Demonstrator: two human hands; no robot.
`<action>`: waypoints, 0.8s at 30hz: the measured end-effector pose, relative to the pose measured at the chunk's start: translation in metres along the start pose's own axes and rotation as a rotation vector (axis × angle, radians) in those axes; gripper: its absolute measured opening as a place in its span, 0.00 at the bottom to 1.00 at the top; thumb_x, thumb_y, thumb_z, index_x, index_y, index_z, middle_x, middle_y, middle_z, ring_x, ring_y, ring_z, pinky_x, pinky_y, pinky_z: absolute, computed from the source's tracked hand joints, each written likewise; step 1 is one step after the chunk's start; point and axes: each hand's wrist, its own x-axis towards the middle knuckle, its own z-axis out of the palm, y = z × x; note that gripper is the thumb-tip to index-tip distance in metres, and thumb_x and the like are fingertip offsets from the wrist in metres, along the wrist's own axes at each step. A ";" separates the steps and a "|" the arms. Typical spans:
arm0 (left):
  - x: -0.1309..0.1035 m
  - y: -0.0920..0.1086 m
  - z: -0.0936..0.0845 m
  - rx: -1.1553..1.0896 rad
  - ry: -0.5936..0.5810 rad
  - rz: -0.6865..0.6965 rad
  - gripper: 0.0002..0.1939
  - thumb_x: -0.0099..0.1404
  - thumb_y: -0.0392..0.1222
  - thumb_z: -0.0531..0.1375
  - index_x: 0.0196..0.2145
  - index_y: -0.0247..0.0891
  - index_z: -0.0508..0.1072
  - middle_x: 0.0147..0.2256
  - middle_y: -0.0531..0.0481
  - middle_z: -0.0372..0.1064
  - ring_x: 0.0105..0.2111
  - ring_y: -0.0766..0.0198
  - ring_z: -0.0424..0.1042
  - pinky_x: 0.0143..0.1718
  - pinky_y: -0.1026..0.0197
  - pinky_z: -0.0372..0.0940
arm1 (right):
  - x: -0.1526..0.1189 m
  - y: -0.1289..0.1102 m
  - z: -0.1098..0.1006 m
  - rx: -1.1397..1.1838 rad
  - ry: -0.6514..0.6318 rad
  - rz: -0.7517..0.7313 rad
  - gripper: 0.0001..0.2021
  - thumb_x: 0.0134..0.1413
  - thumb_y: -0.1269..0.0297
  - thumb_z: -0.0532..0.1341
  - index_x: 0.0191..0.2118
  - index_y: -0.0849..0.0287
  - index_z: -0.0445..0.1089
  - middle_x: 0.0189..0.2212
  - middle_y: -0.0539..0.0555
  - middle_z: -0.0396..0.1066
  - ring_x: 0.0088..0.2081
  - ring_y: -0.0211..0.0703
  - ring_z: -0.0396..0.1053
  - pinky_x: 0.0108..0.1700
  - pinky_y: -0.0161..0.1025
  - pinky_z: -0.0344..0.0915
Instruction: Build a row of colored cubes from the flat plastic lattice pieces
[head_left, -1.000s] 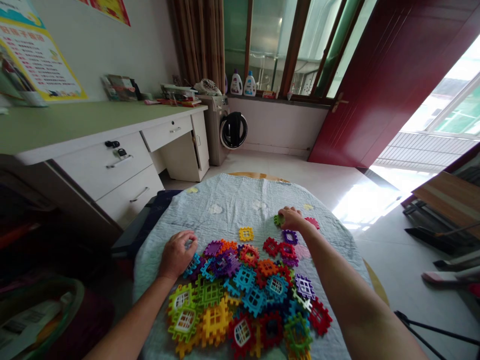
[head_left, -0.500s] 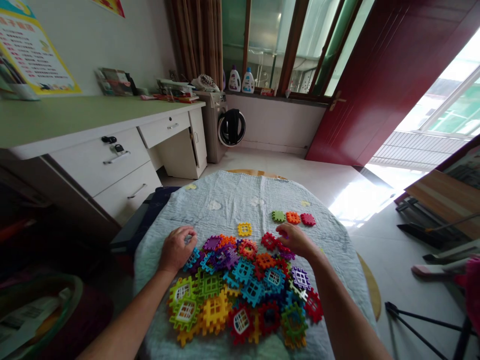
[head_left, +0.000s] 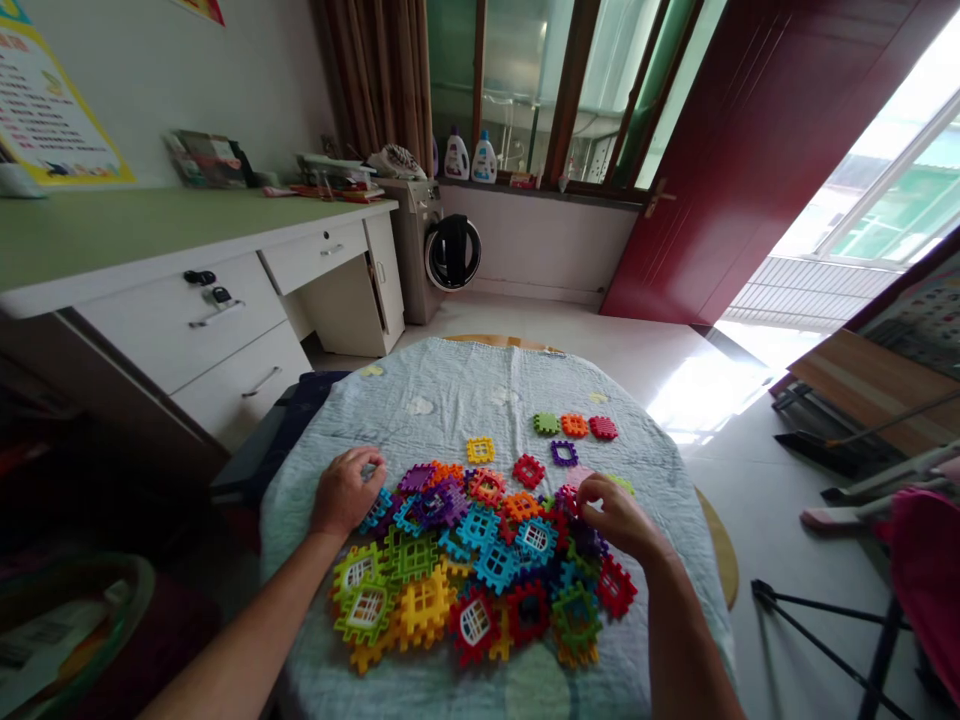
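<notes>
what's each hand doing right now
Left hand: loosely curled at the left edge of the pile of plastic pieces; can't tell if it grips one.
Right hand: fingers bent at the pile's right edge; any grip can't be told.

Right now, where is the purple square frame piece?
In the head view, the purple square frame piece lies right of centre on the tablecloth, just beyond the pile, between the orange piece and the right hand.

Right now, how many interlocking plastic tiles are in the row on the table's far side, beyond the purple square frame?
3: the green tile at left, the orange tile in the middle, the pinkish-red tile at right. None there looks hidden.
</notes>
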 end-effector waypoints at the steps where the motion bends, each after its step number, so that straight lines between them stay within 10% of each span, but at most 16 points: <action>1: 0.000 0.000 0.000 0.002 0.001 0.001 0.11 0.60 0.46 0.53 0.29 0.39 0.72 0.40 0.41 0.76 0.45 0.51 0.74 0.53 0.49 0.65 | -0.002 0.003 0.000 -0.014 0.029 0.021 0.07 0.44 0.70 0.55 0.27 0.57 0.70 0.33 0.54 0.70 0.37 0.43 0.68 0.43 0.41 0.64; 9: 0.000 0.001 -0.001 0.003 -0.008 0.002 0.11 0.59 0.46 0.53 0.29 0.39 0.72 0.40 0.41 0.76 0.45 0.50 0.74 0.53 0.49 0.66 | -0.008 0.007 0.016 -0.017 0.059 -0.014 0.25 0.42 0.69 0.57 0.51 0.56 0.69 0.51 0.57 0.70 0.54 0.50 0.65 0.61 0.51 0.53; 24: 0.001 0.002 -0.002 -0.006 0.008 -0.002 0.11 0.58 0.46 0.53 0.28 0.40 0.73 0.40 0.42 0.77 0.44 0.52 0.74 0.53 0.51 0.66 | -0.033 0.026 0.004 -0.282 0.159 0.274 0.24 0.45 0.66 0.59 0.52 0.56 0.72 0.48 0.58 0.70 0.48 0.53 0.64 0.51 0.47 0.59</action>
